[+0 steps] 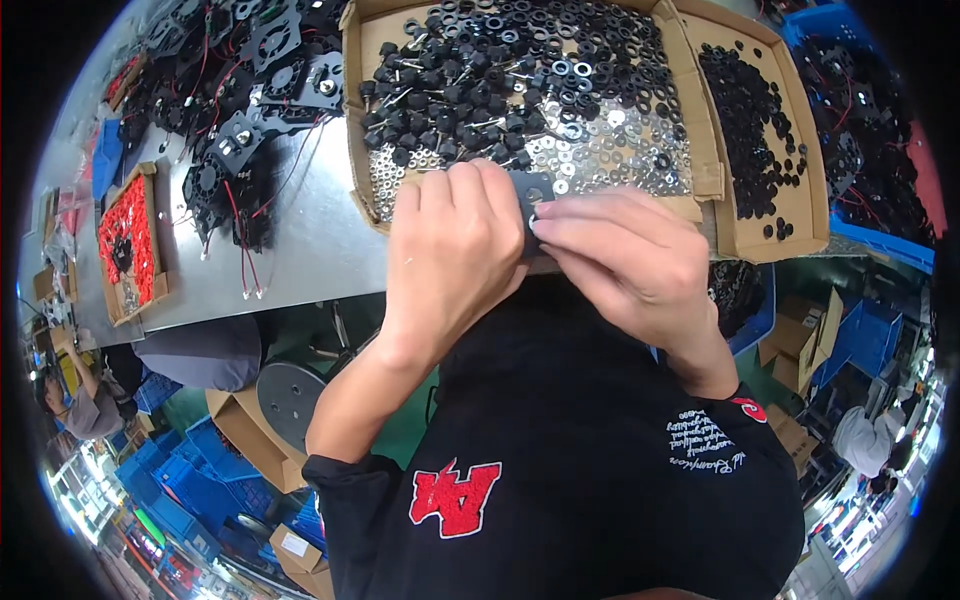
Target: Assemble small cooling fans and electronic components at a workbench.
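My left hand is closed around a flat black plate, whose upper end sticks out past the fingers. My right hand pinches a small, light, ring-like piece with its fingertips, right against the plate's right side. That piece looks like a washer or nut, though the fingers cover part of it. Both hands hover at the near edge of a shallow cardboard box. In it lie black knobs with metal stems, black rings and loose silvery washers and nuts.
A second cardboard tray of black round pieces stands to the right, beside a blue crate. Black fan assemblies with red wires are heaped on the metal table at left. A cardboard tray of red parts lies further left.
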The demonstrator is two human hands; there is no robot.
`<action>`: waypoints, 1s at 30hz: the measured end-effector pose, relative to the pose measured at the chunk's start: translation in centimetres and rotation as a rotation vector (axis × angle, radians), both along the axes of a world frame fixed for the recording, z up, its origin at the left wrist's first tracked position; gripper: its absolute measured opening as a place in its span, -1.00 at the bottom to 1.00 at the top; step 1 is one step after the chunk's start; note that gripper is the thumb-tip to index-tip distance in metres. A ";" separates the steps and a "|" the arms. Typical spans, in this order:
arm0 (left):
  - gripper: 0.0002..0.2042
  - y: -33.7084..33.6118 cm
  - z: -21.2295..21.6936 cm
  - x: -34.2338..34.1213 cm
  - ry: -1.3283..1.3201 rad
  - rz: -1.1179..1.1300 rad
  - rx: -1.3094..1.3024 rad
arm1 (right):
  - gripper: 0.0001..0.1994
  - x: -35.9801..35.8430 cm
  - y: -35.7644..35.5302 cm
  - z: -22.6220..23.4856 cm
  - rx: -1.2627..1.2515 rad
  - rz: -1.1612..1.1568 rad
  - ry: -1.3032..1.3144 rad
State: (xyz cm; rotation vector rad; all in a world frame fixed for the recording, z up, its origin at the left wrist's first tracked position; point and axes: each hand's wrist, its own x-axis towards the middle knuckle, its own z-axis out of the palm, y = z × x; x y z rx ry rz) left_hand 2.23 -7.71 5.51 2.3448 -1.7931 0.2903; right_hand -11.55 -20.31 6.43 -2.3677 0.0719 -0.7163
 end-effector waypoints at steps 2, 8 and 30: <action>-0.59 0.1 0.1 0.2 -0.051 -0.006 -0.020 | -0.69 0.5 -0.1 1.0 0.040 -0.015 0.015; -0.51 0.0 0.2 0.4 -0.040 -0.034 -0.041 | -0.82 -0.3 -4.5 0.3 0.240 -0.500 0.169; -0.69 0.0 -1.2 0.7 -0.053 -0.069 -0.114 | -0.82 -0.1 -6.1 -0.5 0.885 -0.341 0.185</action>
